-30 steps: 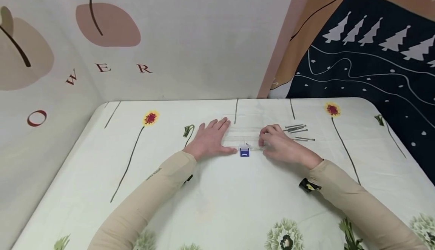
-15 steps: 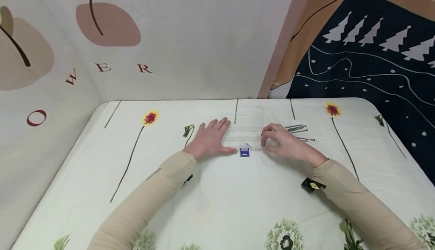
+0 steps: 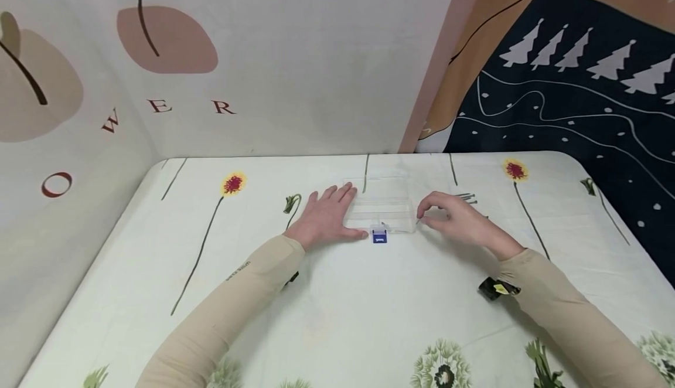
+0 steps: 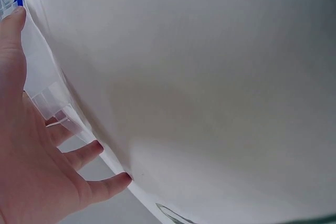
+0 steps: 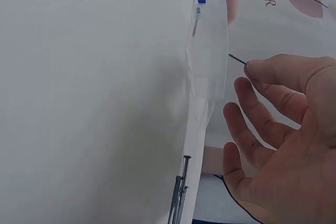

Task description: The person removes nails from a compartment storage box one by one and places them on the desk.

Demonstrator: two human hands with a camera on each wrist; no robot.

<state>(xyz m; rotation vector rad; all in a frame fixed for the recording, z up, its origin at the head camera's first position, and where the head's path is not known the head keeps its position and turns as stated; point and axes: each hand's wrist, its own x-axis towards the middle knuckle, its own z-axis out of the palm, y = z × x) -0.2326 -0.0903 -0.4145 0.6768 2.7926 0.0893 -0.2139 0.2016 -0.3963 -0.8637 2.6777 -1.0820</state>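
Observation:
A clear plastic compartment box (image 3: pixel 392 207) lies on the table with its lid raised or laid back. A blue latch (image 3: pixel 379 237) sits at its near edge. My left hand (image 3: pixel 328 215) rests on the box's left side with fingers spread. A nail (image 5: pixel 196 22) shows inside the box near the latch. My right hand (image 3: pixel 456 218), just off the box's right edge, pinches a thin dark nail (image 5: pixel 238 59) between thumb and index finger. The other fingers are loosely bent. The nail's tip points toward the box.
Several more nails (image 3: pixel 466 196) lie on the table to the right, partly hidden behind my right hand. A white flowered cloth (image 3: pixel 337 306) covers the table. Printed fabric walls (image 3: pixel 295 83) stand close behind and to the left.
My right hand has drawn away rightward from the box's right side, so the nail in its fingertips now shows. It hides more of the loose nails. The left hand and box have not moved.

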